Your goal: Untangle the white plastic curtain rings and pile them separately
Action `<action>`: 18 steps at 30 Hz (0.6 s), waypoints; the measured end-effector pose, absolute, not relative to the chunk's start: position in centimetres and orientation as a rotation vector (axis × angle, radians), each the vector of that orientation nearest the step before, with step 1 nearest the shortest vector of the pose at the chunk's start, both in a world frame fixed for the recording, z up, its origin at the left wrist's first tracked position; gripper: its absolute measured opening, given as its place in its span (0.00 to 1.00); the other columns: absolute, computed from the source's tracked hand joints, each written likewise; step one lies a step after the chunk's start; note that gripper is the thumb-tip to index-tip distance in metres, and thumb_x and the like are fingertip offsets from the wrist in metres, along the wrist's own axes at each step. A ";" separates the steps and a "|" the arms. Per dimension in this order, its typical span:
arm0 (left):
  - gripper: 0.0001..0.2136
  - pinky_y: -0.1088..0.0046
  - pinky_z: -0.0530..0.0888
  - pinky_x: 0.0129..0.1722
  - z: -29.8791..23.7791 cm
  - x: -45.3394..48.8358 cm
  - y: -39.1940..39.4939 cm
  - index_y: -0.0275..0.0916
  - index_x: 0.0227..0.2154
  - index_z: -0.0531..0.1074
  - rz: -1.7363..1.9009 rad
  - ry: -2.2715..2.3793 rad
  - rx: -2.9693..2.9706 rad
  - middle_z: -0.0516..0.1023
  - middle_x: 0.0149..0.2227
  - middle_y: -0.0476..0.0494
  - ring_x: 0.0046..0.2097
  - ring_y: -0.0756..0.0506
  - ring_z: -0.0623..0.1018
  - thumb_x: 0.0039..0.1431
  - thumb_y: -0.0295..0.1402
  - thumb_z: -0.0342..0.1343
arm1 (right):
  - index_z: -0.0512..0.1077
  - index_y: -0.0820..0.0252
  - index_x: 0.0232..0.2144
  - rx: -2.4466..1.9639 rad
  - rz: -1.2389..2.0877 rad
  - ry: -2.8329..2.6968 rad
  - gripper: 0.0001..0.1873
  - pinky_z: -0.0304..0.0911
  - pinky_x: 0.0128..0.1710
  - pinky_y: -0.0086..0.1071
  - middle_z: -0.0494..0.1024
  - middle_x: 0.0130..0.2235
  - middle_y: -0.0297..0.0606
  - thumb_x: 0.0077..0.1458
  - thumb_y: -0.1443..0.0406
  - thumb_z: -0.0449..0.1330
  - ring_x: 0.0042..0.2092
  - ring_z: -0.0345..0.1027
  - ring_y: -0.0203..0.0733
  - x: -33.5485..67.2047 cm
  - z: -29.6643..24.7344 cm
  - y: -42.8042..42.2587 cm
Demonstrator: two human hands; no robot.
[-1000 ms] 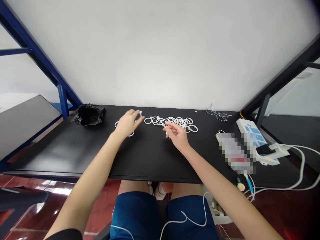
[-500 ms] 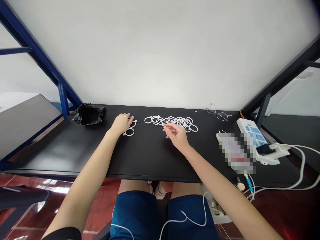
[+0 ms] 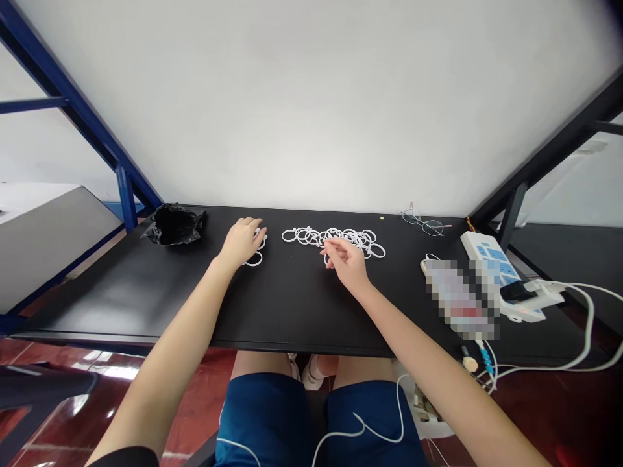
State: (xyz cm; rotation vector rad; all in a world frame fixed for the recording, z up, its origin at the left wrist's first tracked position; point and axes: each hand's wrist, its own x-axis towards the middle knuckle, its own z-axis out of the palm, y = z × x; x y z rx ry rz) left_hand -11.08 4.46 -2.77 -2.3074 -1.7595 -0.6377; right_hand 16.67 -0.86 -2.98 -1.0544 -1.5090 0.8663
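Several white rings with small knobs lie heaped as a ring pile [image 3: 335, 235] at the middle of the black table. At the near edge of this pile, my right hand [image 3: 348, 263] is closed in a pinch on a white ring [image 3: 326, 260]; its fingers cover most of the ring. Farther left, my left hand [image 3: 243, 241] rests over a smaller group of white rings [image 3: 254, 262]. Its thumb stands apart from its stretched fingers, and the hand hides part of those rings.
A black plastic bag [image 3: 175, 225] stands with its mouth open at the back left. Eyeglasses [image 3: 422, 222] lie at the back right. Nearer on that side are a blurred phone [image 3: 460, 298], a white power strip [image 3: 491, 259] and white cables [image 3: 588, 324].
My left hand has shifted slightly right over the small ring group, and its thumb and fingers have spread. My right hand has moved very slightly right, still pinched.
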 end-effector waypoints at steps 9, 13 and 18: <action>0.13 0.58 0.70 0.50 -3.0 -4.3 1.9 0.34 0.47 0.71 -0.465 -1.350 -2.655 0.76 0.49 0.34 0.50 0.38 0.75 0.63 0.28 0.46 | 0.74 0.60 0.37 -1.070 0.888 -1.446 0.20 0.69 0.24 0.30 0.79 0.31 0.39 0.56 0.49 0.58 0.21 0.68 0.33 16.8 -3.2 -0.6; 0.12 0.65 0.72 0.40 -3.0 -4.9 2.2 0.36 0.42 0.73 -0.422 -1.471 -2.678 0.79 0.42 0.37 0.44 0.39 0.78 0.62 0.25 0.46 | 0.74 0.60 0.37 -1.069 0.875 -1.460 0.20 0.69 0.24 0.30 0.79 0.31 0.39 0.56 0.49 0.58 0.21 0.68 0.33 16.7 -3.2 -0.6; 0.13 0.69 0.72 0.36 -2.9 -5.5 2.4 0.39 0.42 0.74 -0.497 -1.542 -2.646 0.79 0.38 0.40 0.39 0.41 0.79 0.62 0.24 0.45 | 0.74 0.60 0.36 -1.050 0.878 -1.491 0.19 0.68 0.23 0.29 0.79 0.30 0.38 0.56 0.50 0.58 0.22 0.68 0.34 16.7 -3.2 -0.7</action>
